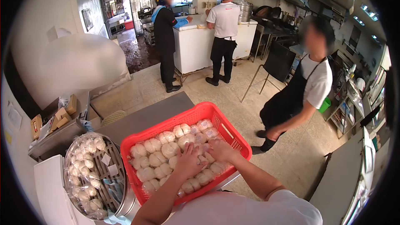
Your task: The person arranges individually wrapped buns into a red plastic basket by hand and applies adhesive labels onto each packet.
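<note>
A red plastic crate (166, 125) stands on the table before me, filled with rows of round white buns (157, 158) in clear plastic wrap. My left hand (189, 161) lies over the middle of the rows, fingers spread and touching the wrapped buns. Just right of it, my right hand (222, 150) rests on the buns near the crate's right side, its fingers stretched toward the left. The undersides of both hands are hidden, and neither hand visibly lifts anything. Left of the crate, a round steamer tray (109, 150) holds bagged buns along its left side.
A grey tabletop (171, 103) extends behind the crate. At the right stands a person in a black apron (291, 100). Two people work at a white chest freezer (193, 50) farther back. A black chair (278, 60) and a box of cartons (62, 116) are nearby.
</note>
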